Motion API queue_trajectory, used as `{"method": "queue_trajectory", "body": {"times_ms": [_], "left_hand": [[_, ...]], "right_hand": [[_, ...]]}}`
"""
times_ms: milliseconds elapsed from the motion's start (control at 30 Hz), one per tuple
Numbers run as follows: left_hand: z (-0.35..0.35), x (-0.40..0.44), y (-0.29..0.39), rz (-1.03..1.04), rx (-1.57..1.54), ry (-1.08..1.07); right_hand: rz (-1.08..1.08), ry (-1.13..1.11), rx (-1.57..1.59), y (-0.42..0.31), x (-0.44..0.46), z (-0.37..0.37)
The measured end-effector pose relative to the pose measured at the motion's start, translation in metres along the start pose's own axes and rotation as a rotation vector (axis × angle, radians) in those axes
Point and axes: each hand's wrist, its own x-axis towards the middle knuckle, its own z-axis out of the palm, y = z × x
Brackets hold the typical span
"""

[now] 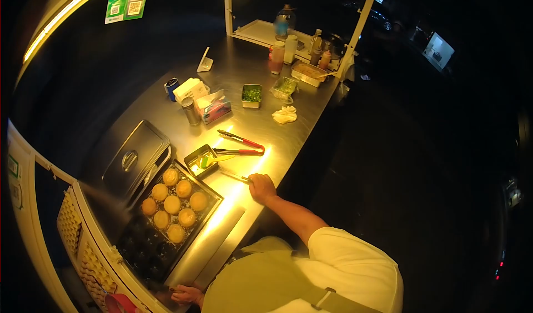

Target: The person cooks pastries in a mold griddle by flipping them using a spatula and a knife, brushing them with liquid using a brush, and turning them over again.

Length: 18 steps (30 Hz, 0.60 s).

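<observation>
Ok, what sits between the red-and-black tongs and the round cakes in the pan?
In the head view, a small metal tin sits between the tongs and the cakes; a green utensil rests in it.

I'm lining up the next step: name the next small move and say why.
The right hand should probably bring its slim tool over to the golden rounds: nine sit in the pan, while the tool is held away from them, near the small metal container.
</observation>
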Motion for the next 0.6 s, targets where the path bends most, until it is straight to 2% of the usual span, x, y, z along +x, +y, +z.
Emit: {"method": "queue_trajectory", "body": {"times_ms": [100, 600], "left_hand": [[0.001, -0.001, 0.002, 0.051, -0.042, 0.096], [-0.011, -0.005, 0.013, 0.049, -0.105, 0.073]], "right_hand": [[0.033, -0.012, -0.008, 0.000, -0.002, 0.003], [0.054, -0.036, 0.019, 0.000, 0.000, 0.000]]}}
